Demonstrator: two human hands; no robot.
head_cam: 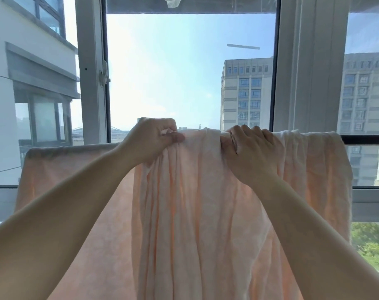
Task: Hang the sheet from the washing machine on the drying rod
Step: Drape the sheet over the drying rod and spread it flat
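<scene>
I had both hands up at the rod (366, 140), which ran nine to three o'clock before the window (190, 68). The sheet (197, 202) was draped over it, bunched in the middle, flatter toward nine. My left hand (155, 140) pinched a gather at the top fold; my right hand (252, 153) was curled over cloth and rod just toward three. The bunch lay between them, so spreading meant pulling along the rod's axis. The rod showed bare only at three; the sheet's hem ran off frame at six.
</scene>
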